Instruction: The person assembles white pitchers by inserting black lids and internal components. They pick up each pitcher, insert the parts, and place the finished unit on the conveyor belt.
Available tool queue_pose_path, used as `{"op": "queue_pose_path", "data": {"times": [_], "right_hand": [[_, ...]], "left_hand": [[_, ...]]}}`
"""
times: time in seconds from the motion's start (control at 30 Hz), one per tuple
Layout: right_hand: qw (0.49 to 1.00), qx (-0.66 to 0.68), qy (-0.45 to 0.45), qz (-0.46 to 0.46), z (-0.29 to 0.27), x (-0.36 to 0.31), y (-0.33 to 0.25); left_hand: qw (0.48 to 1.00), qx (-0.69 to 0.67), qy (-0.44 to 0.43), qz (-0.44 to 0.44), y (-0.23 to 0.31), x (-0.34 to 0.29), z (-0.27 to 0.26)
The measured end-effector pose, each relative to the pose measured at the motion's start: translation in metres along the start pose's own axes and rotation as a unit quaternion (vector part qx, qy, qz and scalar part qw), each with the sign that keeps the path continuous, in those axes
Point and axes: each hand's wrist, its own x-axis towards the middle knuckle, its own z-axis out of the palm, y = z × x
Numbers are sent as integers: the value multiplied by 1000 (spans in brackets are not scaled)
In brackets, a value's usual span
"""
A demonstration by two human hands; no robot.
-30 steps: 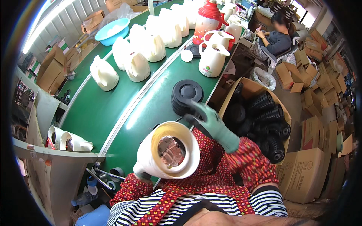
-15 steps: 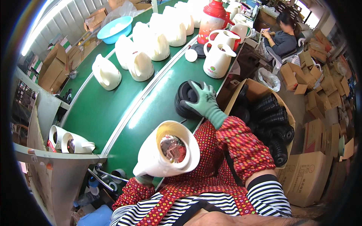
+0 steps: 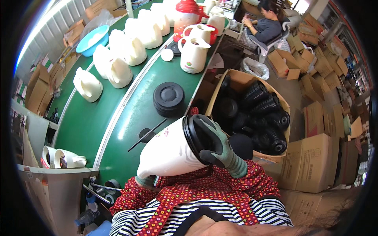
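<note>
Across my lap lies a white plastic jug [image 3: 167, 151] on its side, its spout end toward the lower left and its wide bottom end toward the right. My left hand [image 3: 146, 181], gloved, grips it from below near the spout; most of its fingers are hidden. Over the wide end sits a round black base [image 3: 190, 137], with the gloved fingers of my right hand [image 3: 222, 147] wrapped round it. Whether the base is fully seated I cannot tell. Just beyond, a stack of black bases [image 3: 169, 96] stands on the green table [image 3: 130, 118], near a thin black rod [image 3: 146, 135] and a black disc.
On my right a cardboard box [image 3: 220, 92] holds several black ribbed parts. White jugs [image 3: 120, 72] stand across the table, with a red flask [image 3: 187, 15] and a blue basin [image 3: 92, 40] farther back. A person [image 3: 265, 25] sits at the far right.
My right hand has left the stack with a black base and brought it onto the jug's open end. The jug has tilted, so its opening now faces right. The view has shifted rightward.
</note>
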Motion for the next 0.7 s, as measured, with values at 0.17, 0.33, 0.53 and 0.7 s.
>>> {"op": "queue_pose_path", "data": {"times": [0.17,0.33,0.53,0.7], "right_hand": [[994,83,67,6,-13,-31,-5],[985,105,112,-79,-27,-54,-10],[938,305,159,28,-34,-76,-62],[983,19,183,-24,-54,-112,-53]], "left_hand": [[1000,1,9,13,3,3,12],[999,2,13,38,11,5,29],[999,2,-10,50,18,-2,59],[999,-12,-27,40,14,-21,85]]}}
